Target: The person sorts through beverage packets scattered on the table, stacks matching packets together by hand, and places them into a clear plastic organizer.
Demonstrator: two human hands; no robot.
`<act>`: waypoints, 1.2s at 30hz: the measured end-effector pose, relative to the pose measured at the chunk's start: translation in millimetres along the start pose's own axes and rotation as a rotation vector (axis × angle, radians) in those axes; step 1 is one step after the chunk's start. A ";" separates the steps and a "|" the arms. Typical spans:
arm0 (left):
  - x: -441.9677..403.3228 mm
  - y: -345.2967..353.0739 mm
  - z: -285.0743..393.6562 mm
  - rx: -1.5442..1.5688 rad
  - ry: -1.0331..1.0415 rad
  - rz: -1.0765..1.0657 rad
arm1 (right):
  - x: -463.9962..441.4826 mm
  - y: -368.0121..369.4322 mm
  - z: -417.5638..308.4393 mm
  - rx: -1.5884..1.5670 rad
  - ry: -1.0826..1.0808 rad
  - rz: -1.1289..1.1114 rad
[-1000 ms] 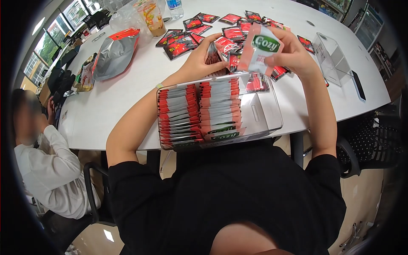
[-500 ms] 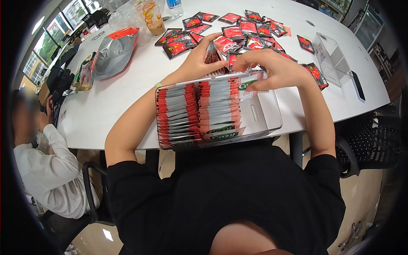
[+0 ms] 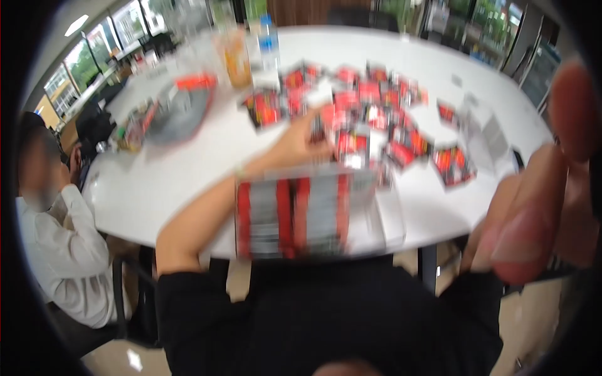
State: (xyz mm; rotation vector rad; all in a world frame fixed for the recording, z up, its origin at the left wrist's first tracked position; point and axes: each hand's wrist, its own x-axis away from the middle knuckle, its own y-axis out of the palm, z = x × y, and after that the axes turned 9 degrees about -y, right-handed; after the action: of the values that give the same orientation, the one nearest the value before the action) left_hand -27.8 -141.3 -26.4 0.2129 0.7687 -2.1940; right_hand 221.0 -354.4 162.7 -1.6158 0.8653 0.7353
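My left hand (image 3: 304,138) is closed around a small bundle of sachets (image 3: 318,130) over the table, blurred by motion. Below that forearm, a clear plastic box (image 3: 394,219) is tilted at the table's near edge, close to my body. Two packed rows of red and grey sachets (image 3: 266,216) fill its left and middle parts; its right part shows white. Up close to the camera at the right edge is my right hand (image 3: 533,207), its fingers apart and nothing visible in them. Loose red and black sachets (image 3: 353,147) lie scattered beyond my left hand.
On the white table (image 3: 144,194) stand a drink cup (image 3: 237,59) and a water bottle (image 3: 268,44). A silver and red bag (image 3: 182,113) lies at the left, a clear acrylic stand (image 3: 489,138) at the right. A person in a white top (image 3: 69,257) sits at the left.
My right hand has left the box and come up close to the camera at the right. The view has tilted upward. My left hand still holds the bundle of sachets.
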 end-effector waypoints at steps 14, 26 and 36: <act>0.0 -12.0 8.7 -0.039 -0.103 -0.108 | -95.7 -42.6 -69.4 0.182 -0.165 0.229; -0.9 -1.9 9.8 0.025 -0.047 -0.068 | -82.2 -24.2 -59.2 0.103 -0.144 0.304; -2.2 -5.1 5.1 -0.009 -0.082 -0.111 | -59.6 5.3 -23.9 -0.044 -0.227 0.331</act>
State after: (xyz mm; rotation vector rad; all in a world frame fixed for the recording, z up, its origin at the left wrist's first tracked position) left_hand -29.6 -140.3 -19.2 0.0765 0.7610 -2.2882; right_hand 184.9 -369.1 214.1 -1.4074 0.9649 1.1531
